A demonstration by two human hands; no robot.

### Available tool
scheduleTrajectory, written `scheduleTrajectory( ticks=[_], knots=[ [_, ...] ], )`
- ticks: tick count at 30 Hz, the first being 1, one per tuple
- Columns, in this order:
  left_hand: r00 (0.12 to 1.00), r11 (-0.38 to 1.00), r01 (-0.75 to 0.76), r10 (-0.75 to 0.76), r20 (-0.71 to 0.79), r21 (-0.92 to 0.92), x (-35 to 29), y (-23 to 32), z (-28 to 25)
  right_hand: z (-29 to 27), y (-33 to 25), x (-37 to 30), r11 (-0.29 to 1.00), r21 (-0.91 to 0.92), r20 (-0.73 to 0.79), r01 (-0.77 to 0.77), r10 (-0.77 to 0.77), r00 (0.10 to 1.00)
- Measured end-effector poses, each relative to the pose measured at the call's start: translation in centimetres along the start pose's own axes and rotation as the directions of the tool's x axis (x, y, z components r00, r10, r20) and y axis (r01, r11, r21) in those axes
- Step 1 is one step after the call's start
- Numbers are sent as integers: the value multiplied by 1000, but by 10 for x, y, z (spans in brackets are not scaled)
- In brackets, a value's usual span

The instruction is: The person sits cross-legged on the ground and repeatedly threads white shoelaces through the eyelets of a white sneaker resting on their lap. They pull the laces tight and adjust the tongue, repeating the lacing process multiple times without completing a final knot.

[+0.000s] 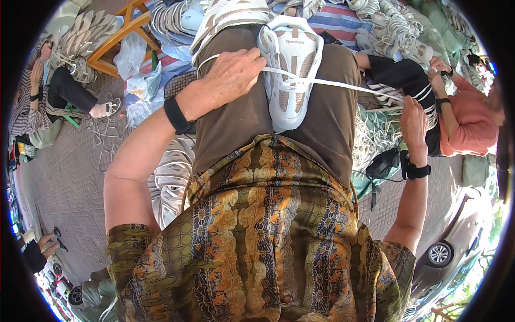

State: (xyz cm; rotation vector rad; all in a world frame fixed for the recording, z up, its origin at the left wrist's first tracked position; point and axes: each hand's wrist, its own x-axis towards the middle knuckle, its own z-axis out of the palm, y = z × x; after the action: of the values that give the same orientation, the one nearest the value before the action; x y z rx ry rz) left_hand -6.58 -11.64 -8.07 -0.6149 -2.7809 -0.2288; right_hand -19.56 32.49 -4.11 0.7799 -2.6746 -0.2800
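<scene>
White lace [343,84] runs taut from the shoe upper [289,75], pinched by left hand [233,72] fingers and gripped by right hand [414,124].

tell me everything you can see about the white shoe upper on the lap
The shoe upper is white with tan mesh panels, looks synthetic and has no sole. It lies lengthwise on the person's brown-trousered lap, its narrow end toward the body. A white lace runs through it: the left hand rests at its left side pinching one end, and the right hand pulls the other end taut.
</scene>
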Motion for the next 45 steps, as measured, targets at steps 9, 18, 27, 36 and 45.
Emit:
scheduleTrajectory(
  ticks=[9,18,27,36,45],
  knots=[
    [998,963,-59,47,50,263,-2,2,12,44,60,-48,966,148,-89,-210,225,970],
    [992,986,-18,-3,129,166,-23,-18,-22,19,107,-110,836,176,-39,-520,534,845],
    [979,938,158,-189,75,309,-113,-88,-33,28,151,-173,706,87,-45,-703,707,705],
    [743,623,632,-655,-134,461,-266,-161,-117,44,182,-263,497,201,-135,-844,868,479],
    [598,364,717,-759,-256,594,-360,-166,-156,54,204,-374,301,170,-168,-938,947,274]
  ],
)
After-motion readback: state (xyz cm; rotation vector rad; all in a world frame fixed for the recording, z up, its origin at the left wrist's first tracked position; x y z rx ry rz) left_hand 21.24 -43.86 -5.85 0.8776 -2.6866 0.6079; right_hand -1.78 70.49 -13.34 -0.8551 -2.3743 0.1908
